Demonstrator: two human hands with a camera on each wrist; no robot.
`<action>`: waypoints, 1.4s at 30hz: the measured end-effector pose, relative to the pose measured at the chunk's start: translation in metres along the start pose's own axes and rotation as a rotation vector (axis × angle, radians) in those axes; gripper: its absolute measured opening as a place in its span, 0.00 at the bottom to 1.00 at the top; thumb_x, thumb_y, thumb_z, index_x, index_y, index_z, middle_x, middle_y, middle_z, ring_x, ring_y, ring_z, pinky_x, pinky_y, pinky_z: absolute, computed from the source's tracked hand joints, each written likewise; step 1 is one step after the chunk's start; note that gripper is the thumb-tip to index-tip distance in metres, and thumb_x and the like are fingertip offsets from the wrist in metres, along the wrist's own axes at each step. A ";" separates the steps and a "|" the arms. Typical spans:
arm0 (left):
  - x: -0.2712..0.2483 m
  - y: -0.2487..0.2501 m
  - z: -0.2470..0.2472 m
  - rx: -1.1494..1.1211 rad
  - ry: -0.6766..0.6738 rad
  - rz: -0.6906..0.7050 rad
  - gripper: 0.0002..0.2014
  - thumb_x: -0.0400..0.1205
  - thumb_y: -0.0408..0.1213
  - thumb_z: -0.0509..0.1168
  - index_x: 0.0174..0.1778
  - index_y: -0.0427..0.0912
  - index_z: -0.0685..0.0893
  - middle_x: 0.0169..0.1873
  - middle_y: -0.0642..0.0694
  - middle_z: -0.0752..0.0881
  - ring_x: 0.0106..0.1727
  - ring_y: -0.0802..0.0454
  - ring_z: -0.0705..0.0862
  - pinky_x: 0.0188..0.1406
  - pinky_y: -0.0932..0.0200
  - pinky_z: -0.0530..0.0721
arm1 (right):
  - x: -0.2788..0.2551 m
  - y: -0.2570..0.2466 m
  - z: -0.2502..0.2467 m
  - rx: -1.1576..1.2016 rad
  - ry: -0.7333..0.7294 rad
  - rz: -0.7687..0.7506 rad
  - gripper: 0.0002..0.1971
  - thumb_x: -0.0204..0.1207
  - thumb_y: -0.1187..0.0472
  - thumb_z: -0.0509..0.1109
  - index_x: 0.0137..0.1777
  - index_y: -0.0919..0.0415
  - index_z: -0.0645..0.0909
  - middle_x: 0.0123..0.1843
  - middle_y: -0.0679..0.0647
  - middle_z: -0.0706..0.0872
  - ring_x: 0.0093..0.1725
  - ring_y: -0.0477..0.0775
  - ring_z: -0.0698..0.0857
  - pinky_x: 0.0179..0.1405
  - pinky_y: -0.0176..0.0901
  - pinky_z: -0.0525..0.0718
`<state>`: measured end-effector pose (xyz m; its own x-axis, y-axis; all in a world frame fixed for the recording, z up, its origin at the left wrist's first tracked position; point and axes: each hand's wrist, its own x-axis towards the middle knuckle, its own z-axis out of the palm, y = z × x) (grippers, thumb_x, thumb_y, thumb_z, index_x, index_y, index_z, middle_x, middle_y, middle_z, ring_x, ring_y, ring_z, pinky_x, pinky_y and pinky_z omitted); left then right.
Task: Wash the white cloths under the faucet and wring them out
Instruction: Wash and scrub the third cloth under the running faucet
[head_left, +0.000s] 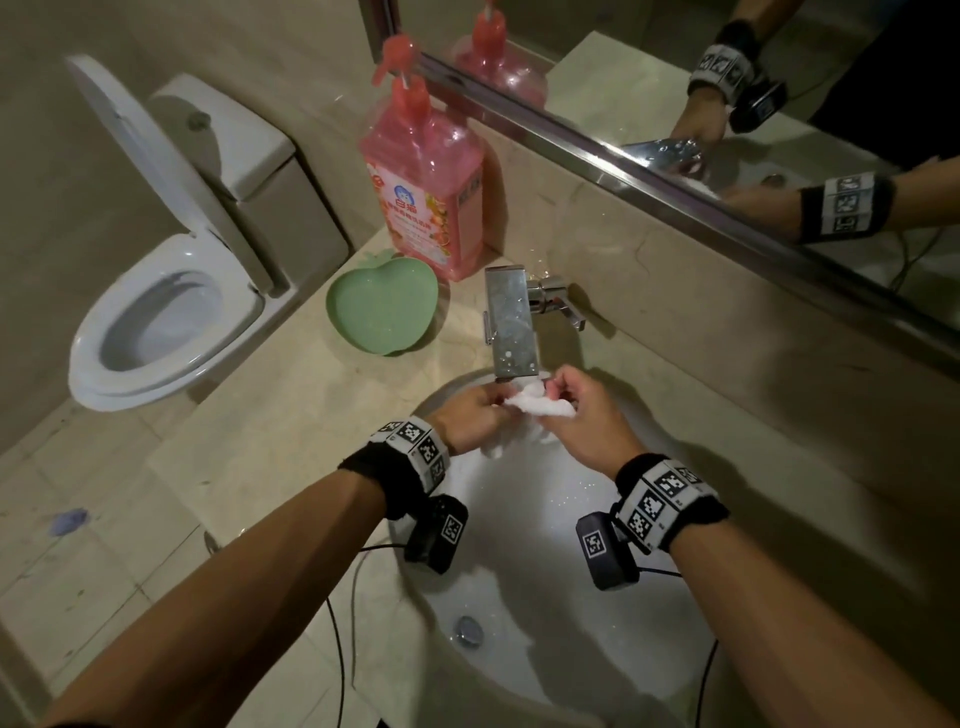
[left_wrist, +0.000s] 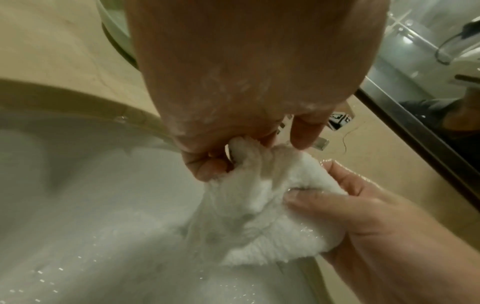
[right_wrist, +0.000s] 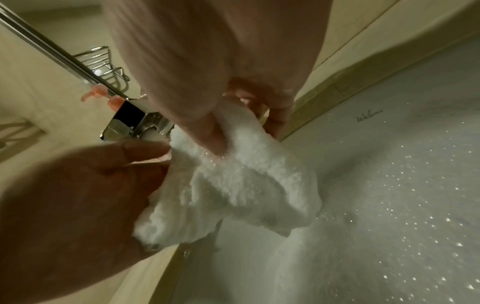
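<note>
A wet white cloth (head_left: 540, 405) is bunched between both hands just under the flat chrome faucet spout (head_left: 511, 322), over the white sink basin (head_left: 545, 519). My left hand (head_left: 470, 415) pinches the cloth's left end (left_wrist: 244, 152) with curled fingers. My right hand (head_left: 582, 410) grips the right end, thumb pressed into the cloth (right_wrist: 233, 156). Water runs down off the cloth (left_wrist: 259, 205) into the basin. The right hand (left_wrist: 350, 207) and the left hand (right_wrist: 85, 185) each show in the other wrist view.
A pink soap pump bottle (head_left: 423, 192) and a green apple-shaped dish (head_left: 384, 312) stand on the beige counter (head_left: 291, 415) left of the faucet. An open toilet (head_left: 166, 322) is further left. A mirror (head_left: 727, 78) runs along the back wall. The basin drain (head_left: 469, 630) lies near me.
</note>
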<state>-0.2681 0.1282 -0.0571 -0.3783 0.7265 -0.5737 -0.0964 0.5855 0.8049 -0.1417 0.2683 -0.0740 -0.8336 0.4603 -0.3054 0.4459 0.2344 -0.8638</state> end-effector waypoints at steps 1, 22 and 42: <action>0.000 0.005 0.001 -0.039 0.007 -0.010 0.15 0.88 0.31 0.59 0.68 0.28 0.79 0.35 0.40 0.84 0.24 0.54 0.81 0.23 0.61 0.78 | -0.001 0.000 0.000 0.000 0.029 0.000 0.18 0.76 0.67 0.77 0.39 0.45 0.73 0.42 0.47 0.85 0.38 0.46 0.82 0.32 0.49 0.82; 0.029 -0.002 -0.022 0.221 0.386 0.054 0.14 0.90 0.43 0.54 0.56 0.38 0.80 0.52 0.39 0.87 0.50 0.43 0.86 0.51 0.48 0.84 | -0.016 -0.006 -0.004 -0.197 -0.072 -0.152 0.18 0.75 0.70 0.74 0.39 0.45 0.72 0.39 0.46 0.87 0.38 0.47 0.85 0.33 0.50 0.82; 0.003 -0.031 -0.015 0.045 0.182 0.210 0.18 0.79 0.18 0.64 0.42 0.51 0.81 0.48 0.41 0.87 0.56 0.38 0.87 0.64 0.49 0.83 | -0.002 -0.022 0.028 -0.296 -0.107 -0.043 0.12 0.74 0.59 0.79 0.41 0.49 0.76 0.61 0.51 0.77 0.55 0.52 0.81 0.50 0.44 0.80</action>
<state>-0.2795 0.1066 -0.0818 -0.5452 0.7594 -0.3551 0.0410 0.4473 0.8935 -0.1589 0.2382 -0.0653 -0.8765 0.3553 -0.3248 0.4716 0.4980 -0.7277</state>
